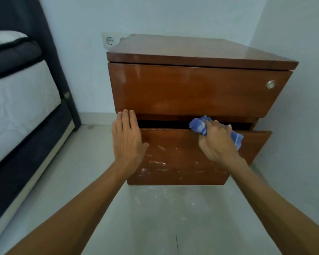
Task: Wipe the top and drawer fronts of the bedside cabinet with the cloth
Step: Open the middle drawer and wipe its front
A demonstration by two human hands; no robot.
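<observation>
At the front of the bedside cabinet (191,100), the right hand (217,142) gripped the blue striped cloth (199,126), bunched up and pressed against the upper edge of the lower drawer front (182,162). Those fingers (215,126) were curled tight round the fabric, with one tail of it poking out past the wrist side. The left hand (127,138) lay flat on that drawer's left end, its fingers (125,118) straight and pressed together, the tips reaching the bottom edge of the upper drawer front (173,85).

The lower drawer stood slightly out from the cabinet, a dark gap showing above it. White scuffs streaked its face, and pale dust speckled the floor (155,218) just before the cabinet. A round metal lock (271,84) sat at the right of the upper drawer. The top (201,49) was glossy and bare. Behind the cabinet's back left corner a wall socket (110,41) peeked out, and a bed (22,107) ran along well to the cabinet's left.
</observation>
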